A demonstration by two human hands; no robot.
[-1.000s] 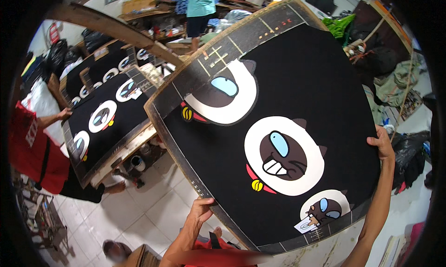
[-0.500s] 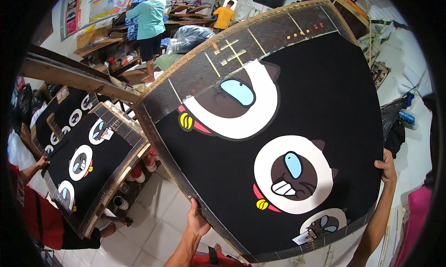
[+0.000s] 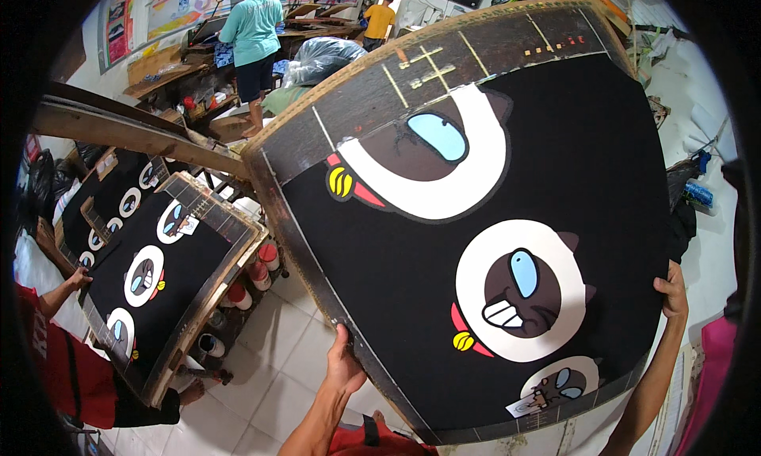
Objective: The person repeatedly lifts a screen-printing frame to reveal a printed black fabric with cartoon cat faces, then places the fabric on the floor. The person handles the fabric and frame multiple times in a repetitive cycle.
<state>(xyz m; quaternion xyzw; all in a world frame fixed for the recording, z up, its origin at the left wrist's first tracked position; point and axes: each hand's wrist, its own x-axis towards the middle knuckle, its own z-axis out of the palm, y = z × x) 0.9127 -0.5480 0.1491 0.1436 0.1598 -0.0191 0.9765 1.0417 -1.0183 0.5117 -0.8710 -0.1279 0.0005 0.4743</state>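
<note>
two hands pinch the large board [image 3: 472, 37] by its edges: the left hand [image 3: 346, 369] low on the left side, the right hand [image 3: 674, 293] on the right side, with most fingers hidden behind. the board is tilted between them, and black fabric [image 3: 587, 151] lies on it. because both grips seem low, its top could tip or swing, and the upper left corner could knock the wooden beam [image 3: 139, 136] near it. the white paper slip [image 3: 521, 409] may slide off, if it is loose.
</note>
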